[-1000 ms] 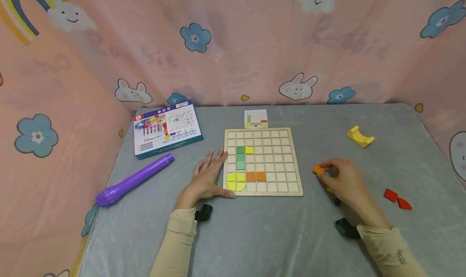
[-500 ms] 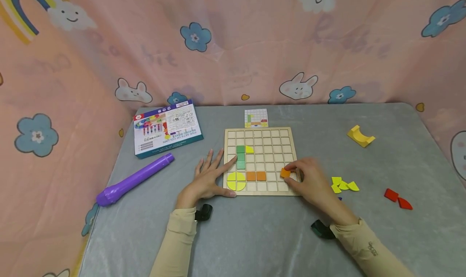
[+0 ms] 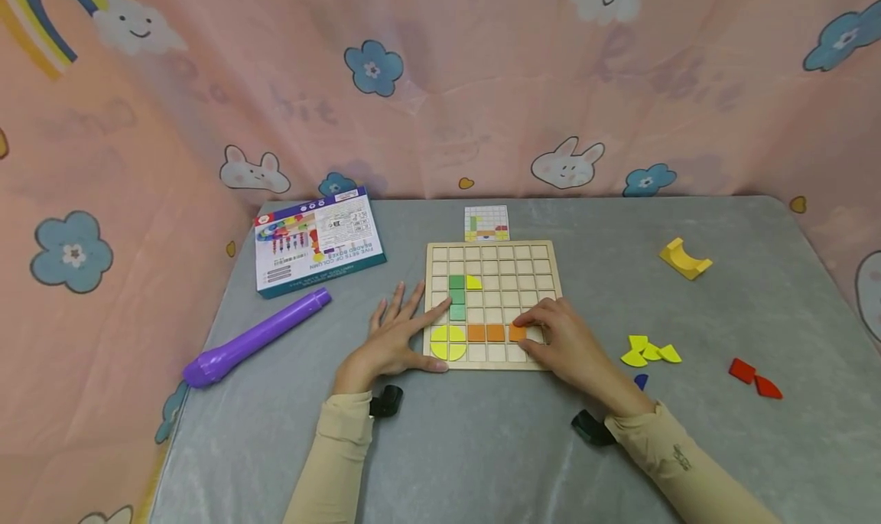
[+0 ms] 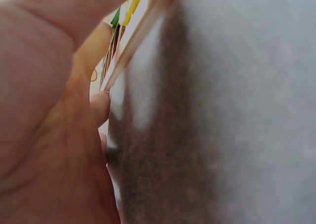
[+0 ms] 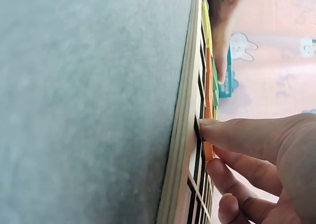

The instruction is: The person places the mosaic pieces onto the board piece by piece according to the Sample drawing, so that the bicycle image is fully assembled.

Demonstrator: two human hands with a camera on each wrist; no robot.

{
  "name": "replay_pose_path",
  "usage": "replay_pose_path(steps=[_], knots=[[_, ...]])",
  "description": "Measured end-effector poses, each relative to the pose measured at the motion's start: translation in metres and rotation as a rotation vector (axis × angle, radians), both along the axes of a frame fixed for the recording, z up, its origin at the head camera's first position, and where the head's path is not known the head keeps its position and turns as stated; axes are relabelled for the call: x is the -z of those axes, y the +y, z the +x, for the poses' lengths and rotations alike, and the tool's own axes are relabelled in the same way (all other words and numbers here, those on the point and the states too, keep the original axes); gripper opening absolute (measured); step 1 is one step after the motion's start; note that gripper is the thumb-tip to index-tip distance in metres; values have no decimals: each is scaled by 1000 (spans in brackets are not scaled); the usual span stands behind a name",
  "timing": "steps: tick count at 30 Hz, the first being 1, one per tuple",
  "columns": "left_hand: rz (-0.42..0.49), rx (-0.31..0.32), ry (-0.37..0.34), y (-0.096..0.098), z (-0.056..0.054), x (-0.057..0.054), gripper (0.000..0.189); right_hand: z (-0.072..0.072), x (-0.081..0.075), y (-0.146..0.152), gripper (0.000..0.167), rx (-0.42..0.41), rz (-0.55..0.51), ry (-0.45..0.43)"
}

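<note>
A wooden grid board (image 3: 490,252) lies mid-table with green squares (image 3: 457,297), yellow quarter-circles (image 3: 448,343) forming a disc, one more yellow quarter-circle (image 3: 473,282) and two orange squares (image 3: 486,333) in its cells. My right hand (image 3: 571,348) pinches a third orange square (image 3: 518,333) between thumb and fingers, at the same row, just right of the other two. In the right wrist view the pinched orange square (image 5: 208,151) is at the board's surface. My left hand (image 3: 395,340) lies spread at the board's left edge, thumb on the near corner, index finger reaching the green squares.
A small pattern card (image 3: 486,223) lies behind the board. Yellow pieces (image 3: 650,350), a blue piece (image 3: 641,382) and red pieces (image 3: 742,370) lie to the right, a yellow curved block (image 3: 684,260) farther back. On the left are a box (image 3: 320,241) and a purple tube (image 3: 258,339).
My right hand has carried the orange square left from the loose pieces onto the board, beside the orange row. My left index finger has moved over to the green squares.
</note>
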State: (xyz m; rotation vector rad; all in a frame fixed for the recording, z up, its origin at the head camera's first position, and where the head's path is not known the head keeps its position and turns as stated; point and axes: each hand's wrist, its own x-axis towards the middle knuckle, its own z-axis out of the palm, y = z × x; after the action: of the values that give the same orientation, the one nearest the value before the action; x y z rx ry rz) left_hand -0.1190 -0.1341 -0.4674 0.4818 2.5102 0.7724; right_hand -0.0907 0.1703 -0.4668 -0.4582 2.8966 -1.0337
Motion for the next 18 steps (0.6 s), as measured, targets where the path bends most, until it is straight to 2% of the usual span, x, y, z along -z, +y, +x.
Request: replay_pose_path(steps=[6, 10, 14, 18], knots=[[8, -7, 1, 0, 0, 0, 110, -1, -1, -4, 22, -2, -13, 4], [11, -16, -1, -1, 1, 1, 120, 0, -2, 0, 23, -8, -32, -8], [5, -27, 1, -1, 0, 2, 130, 3, -8, 16, 25, 13, -52, -47], [-12, -34, -7, 0, -1, 3, 133, 7, -10, 41, 29, 71, -17, -66]])
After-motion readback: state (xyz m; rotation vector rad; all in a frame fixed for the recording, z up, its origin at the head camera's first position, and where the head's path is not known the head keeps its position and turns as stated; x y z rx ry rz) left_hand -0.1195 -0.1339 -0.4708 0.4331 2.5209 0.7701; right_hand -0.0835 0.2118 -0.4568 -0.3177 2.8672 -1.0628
